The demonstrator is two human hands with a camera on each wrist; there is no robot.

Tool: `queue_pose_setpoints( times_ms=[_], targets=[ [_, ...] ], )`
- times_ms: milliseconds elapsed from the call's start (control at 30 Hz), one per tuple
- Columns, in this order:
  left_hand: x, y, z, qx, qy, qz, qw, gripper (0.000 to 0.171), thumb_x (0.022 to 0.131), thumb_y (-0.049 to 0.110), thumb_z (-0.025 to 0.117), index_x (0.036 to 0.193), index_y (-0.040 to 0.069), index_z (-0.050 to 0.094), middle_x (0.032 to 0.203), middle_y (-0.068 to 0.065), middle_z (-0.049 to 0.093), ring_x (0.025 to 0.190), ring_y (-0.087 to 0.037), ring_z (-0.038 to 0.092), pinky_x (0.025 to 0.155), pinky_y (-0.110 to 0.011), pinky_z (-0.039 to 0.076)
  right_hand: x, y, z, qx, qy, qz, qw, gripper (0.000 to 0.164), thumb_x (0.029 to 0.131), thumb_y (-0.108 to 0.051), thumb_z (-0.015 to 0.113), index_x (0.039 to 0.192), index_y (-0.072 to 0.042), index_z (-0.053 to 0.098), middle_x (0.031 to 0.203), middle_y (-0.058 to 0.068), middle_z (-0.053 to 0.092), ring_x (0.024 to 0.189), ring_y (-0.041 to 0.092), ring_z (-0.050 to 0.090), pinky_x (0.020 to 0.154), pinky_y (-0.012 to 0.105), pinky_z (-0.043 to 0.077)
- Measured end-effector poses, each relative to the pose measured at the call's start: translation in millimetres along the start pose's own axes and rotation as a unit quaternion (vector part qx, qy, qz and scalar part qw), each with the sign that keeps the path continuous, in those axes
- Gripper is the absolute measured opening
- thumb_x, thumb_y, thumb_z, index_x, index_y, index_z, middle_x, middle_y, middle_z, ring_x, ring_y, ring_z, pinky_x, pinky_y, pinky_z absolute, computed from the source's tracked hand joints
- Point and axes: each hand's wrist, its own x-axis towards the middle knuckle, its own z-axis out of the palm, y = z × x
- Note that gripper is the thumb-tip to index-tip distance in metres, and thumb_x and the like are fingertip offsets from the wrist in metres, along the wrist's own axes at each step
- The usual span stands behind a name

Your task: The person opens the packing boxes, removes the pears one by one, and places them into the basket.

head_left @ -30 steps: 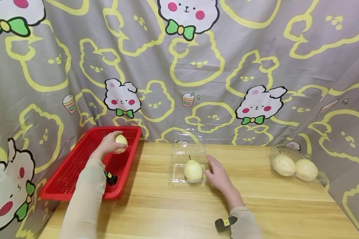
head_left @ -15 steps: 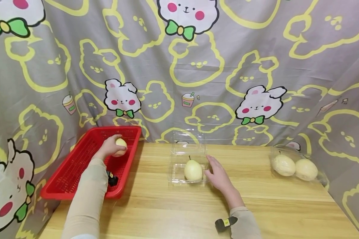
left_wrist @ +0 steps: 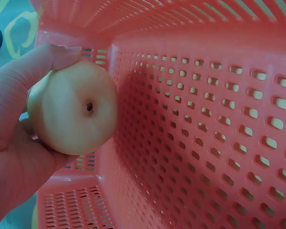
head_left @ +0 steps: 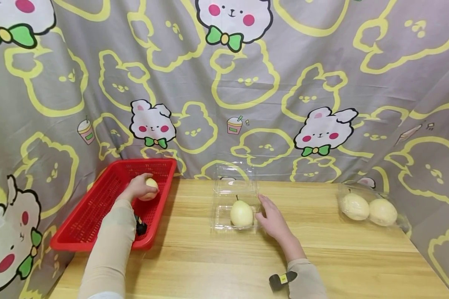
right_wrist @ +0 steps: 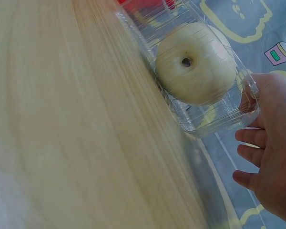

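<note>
Packed near table's [head_left: 209,265] back right corner: two pears [head_left: 383,212]. Half filled near back edge: open box [head_left: 222,216], holding one pear [head_left: 241,214]. Yet to add, seemingly: another pear [left_wrist: 76,119], gripped by left hand [head_left: 137,187] inside red basket [head_left: 78,246]. Right hand [head_left: 273,218]: spread loosely beside box.

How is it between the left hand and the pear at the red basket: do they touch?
Touching. The left wrist view shows it: the left hand curls round the pear, with a digit lying directly on its skin.

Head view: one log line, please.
left hand: holds pear within red basket | right hand: beside clear container | container: open, one pear inside
</note>
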Motion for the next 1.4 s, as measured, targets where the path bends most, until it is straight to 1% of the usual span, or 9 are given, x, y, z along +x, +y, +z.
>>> queue_pose_setpoints(
  times_ms=[267,500,633,733,867,1000,1100,1200,1400],
  targets=[
    [-1.4,-1.3,1.7,-0.005,-0.015,-0.016,0.9997,0.077,0.082,0.027,0.073,0.143,-0.005,0.038,0.128,-0.032,0.052,0.103,-0.039,0.054,0.092,-0.052,0.049,-1.0,-0.6,-0.3,0.0,-0.003,0.007,1.0,0.067,0.088,-0.017,0.058,0.15,-0.006,0.035,0.156,0.015,0.036,0.146,0.036,0.029,0.119,0.054,0.022],
    [-3.8,-2.3,3.2,0.004,-0.021,-0.013,0.9997,0.077,0.082,0.026,0.074,0.142,-0.006,0.038,0.128,-0.032,0.052,0.104,-0.04,0.054,0.092,-0.051,0.047,-1.0,0.7,1.3,0.001,0.005,0.004,1.0,0.067,0.088,-0.017,0.058,0.15,-0.006,0.035,0.156,0.015,0.036,0.145,0.038,0.03,0.119,0.054,0.023],
    [-6.5,-2.6,3.1,-0.002,-0.033,-0.011,0.9994,0.077,0.081,0.022,0.074,0.142,-0.007,0.037,0.129,-0.033,0.051,0.104,-0.041,0.053,0.092,-0.051,0.047,-1.4,0.8,1.4,0.001,0.005,0.003,1.0,0.067,0.088,-0.017,0.058,0.15,-0.006,0.035,0.156,0.015,0.036,0.145,0.039,0.03,0.119,0.054,0.023],
    [-7.9,-2.4,2.7,-0.012,-0.043,-0.016,0.9989,0.078,0.081,0.02,0.074,0.143,-0.007,0.035,0.13,-0.033,0.049,0.105,-0.04,0.052,0.093,-0.051,0.046,-1.6,0.8,0.9,0.001,0.001,0.004,1.0,0.067,0.088,-0.016,0.058,0.15,-0.006,0.035,0.156,0.015,0.036,0.145,0.038,0.03,0.119,0.054,0.023],
    [-8.2,-1.9,2.0,-0.016,-0.057,-0.019,0.998,0.079,0.083,0.022,0.073,0.145,-0.007,0.032,0.13,-0.033,0.048,0.106,-0.04,0.051,0.094,-0.051,0.046,-1.5,0.8,0.5,-0.001,-0.002,0.006,1.0,0.067,0.088,-0.017,0.058,0.15,-0.006,0.035,0.156,0.015,0.036,0.145,0.037,0.03,0.12,0.052,0.022],
    [-8.1,-3.3,0.7,-0.019,-0.07,-0.022,0.9972,0.083,0.085,0.027,0.073,0.146,-0.008,0.029,0.129,-0.033,0.047,0.107,-0.041,0.049,0.094,-0.052,0.046,-0.8,0.5,0.1,0.0,0.001,0.003,1.0,0.067,0.088,-0.017,0.058,0.15,-0.005,0.035,0.156,0.015,0.036,0.145,0.038,0.03,0.12,0.052,0.022],
    [-8.1,-5.3,-0.4,-0.019,-0.071,-0.03,0.9968,0.086,0.084,0.033,0.073,0.147,-0.006,0.028,0.13,-0.032,0.047,0.109,-0.04,0.049,0.096,-0.052,0.045,-0.1,0.1,-0.2,-0.001,0.003,0.0,1.0,0.067,0.088,-0.017,0.058,0.15,-0.005,0.035,0.155,0.016,0.036,0.145,0.039,0.03,0.119,0.053,0.022],
    [-7.7,-7.6,-1.0,-0.018,-0.068,-0.03,0.997,0.089,0.085,0.037,0.073,0.148,-0.006,0.027,0.133,-0.033,0.046,0.111,-0.041,0.048,0.098,-0.053,0.044,0.1,-0.3,-0.4,-0.001,0.001,0.003,1.0,0.067,0.089,-0.018,0.057,0.15,-0.005,0.034,0.156,0.016,0.035,0.145,0.038,0.03,0.119,0.053,0.022],
    [-5.3,-8.6,-0.4,-0.022,-0.057,-0.014,0.998,0.088,0.085,0.036,0.073,0.146,-0.01,0.029,0.134,-0.035,0.046,0.112,-0.041,0.05,0.099,-0.053,0.044,0.1,-0.1,-0.7,0.0,-0.004,0.01,1.0,0.067,0.089,-0.019,0.059,0.15,-0.006,0.035,0.156,0.014,0.036,0.146,0.037,0.029,0.12,0.052,0.022]
  ],
)
